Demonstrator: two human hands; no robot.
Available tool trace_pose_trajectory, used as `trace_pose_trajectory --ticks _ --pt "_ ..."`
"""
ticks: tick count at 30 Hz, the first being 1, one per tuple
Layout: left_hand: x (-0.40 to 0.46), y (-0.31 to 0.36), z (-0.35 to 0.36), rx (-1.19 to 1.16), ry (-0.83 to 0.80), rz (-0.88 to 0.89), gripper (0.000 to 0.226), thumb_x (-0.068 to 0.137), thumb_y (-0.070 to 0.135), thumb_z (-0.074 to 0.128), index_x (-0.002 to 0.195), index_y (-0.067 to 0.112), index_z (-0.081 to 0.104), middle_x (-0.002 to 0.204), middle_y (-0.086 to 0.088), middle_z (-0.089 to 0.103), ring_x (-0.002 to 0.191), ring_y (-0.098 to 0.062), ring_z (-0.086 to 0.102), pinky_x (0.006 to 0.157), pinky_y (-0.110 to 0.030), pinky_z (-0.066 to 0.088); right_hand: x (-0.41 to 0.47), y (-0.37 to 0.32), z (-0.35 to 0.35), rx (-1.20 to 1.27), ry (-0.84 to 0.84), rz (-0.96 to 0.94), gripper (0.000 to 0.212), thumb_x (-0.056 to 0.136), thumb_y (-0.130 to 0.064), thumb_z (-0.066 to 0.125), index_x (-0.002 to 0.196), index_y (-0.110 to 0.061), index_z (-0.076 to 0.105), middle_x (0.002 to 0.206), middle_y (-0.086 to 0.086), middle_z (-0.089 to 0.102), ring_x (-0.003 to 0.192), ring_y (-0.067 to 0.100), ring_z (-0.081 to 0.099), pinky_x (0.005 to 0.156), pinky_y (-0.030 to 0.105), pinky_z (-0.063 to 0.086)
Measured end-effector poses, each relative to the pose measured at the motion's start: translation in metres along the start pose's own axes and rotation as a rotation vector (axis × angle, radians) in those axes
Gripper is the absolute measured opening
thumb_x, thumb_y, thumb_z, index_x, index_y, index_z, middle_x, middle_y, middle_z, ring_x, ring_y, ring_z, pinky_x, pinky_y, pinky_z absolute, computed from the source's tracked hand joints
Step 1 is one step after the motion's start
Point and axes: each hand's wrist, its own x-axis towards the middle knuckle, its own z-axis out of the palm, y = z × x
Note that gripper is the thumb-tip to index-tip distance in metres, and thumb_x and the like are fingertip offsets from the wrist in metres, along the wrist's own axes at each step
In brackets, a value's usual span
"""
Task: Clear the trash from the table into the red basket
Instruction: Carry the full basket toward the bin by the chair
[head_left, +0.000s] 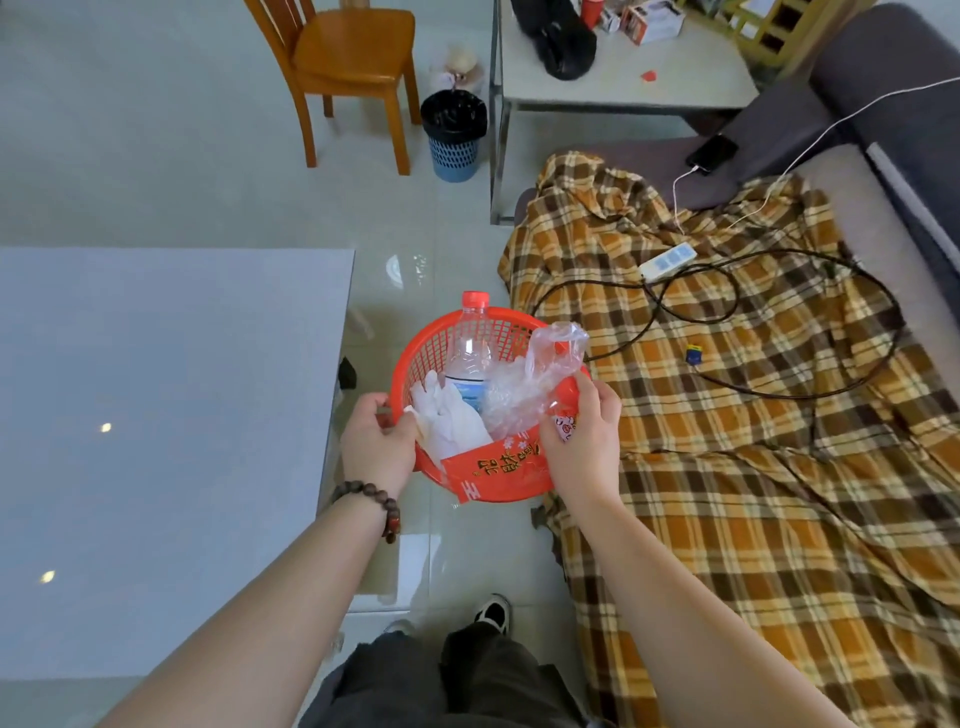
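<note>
I hold the red basket (441, 338) above the floor, between the grey table (156, 415) and the sofa. My left hand (376, 441) grips its left rim. My right hand (582, 436) grips its right rim together with a red snack wrapper. Inside lie a clear plastic bottle (470, 364) with a red cap, crumpled white tissue (441, 415), a clear plastic bag (540, 374) and a red printed packet (493, 467) leaning over the near rim.
A plaid blanket (727, 441) covers the sofa on the right, with a power strip (667, 262), black cables and a charging phone (711, 153). Farther off stand a blue bin (454, 135), a wooden chair (353, 67) and a cluttered side table (623, 78).
</note>
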Motion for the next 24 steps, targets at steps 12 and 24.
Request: trace_pose_trajectory --ticks 12,24 --pt "0.095 0.031 0.029 0.017 0.048 -0.048 0.014 0.090 0.030 0.058 0.103 0.026 0.054 0.097 0.003 0.062 0.076 -0.009 0.061 0.058 -0.025 0.051 0.101 -0.019 0.035 0.005 -0.079 -0.024 0.059 0.092 -0.031 0.056 0.143 -0.030 0.025 0.146 -0.002 0.025 0.119 0.017 0.048 0.085 0.030 0.054" --pt "0.324 0.145 0.053 -0.026 -0.035 -0.050 0.008 0.088 0.017 0.058 0.094 0.021 0.056 0.078 0.008 0.059 0.063 -0.003 0.056 0.039 -0.006 0.034 0.314 -0.117 0.117 0.000 -0.061 0.016 0.058 0.090 -0.027 0.056 0.141 -0.028 0.028 0.145 0.003 0.027 0.118 0.026 0.050 0.088 0.037 0.052"
